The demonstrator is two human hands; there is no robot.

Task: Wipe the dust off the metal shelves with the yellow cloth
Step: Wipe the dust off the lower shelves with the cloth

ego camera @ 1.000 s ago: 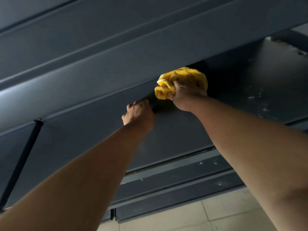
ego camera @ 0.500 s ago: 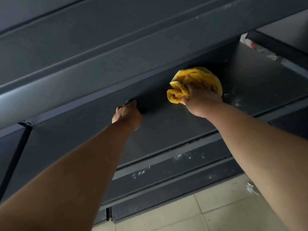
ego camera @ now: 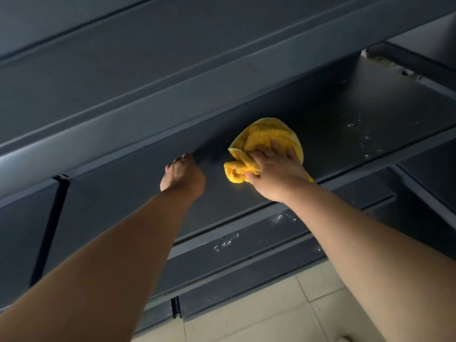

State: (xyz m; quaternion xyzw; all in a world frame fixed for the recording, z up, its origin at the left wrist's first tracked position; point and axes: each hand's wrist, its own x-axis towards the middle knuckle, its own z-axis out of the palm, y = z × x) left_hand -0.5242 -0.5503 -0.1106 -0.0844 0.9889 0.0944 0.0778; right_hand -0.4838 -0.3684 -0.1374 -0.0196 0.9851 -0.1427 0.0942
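A crumpled yellow cloth (ego camera: 265, 139) lies pressed flat on a dark grey metal shelf (ego camera: 345, 134). My right hand (ego camera: 274, 171) covers the cloth's near half, fingers spread over it and thumb tucked under its bunched left end. My left hand (ego camera: 182, 176) reaches in to the left of the cloth, fingers curled against the front lip of the shelf above; what the fingertips touch is hidden. White dust specks dot the shelf to the right of the cloth.
Another dark shelf (ego camera: 172, 77) overhangs close above. A lower shelf (ego camera: 246, 240) carries white dust. A black upright post (ego camera: 49, 230) stands at the left. Beige floor tiles (ego camera: 271, 314) lie below, and a pale wall (ego camera: 429, 43) shows at upper right.
My right hand has slid the cloth from deep under the upper shelf's edge toward me and rightward along the shelf. My left hand kept its hold at the upper lip. The view shifted rightward.
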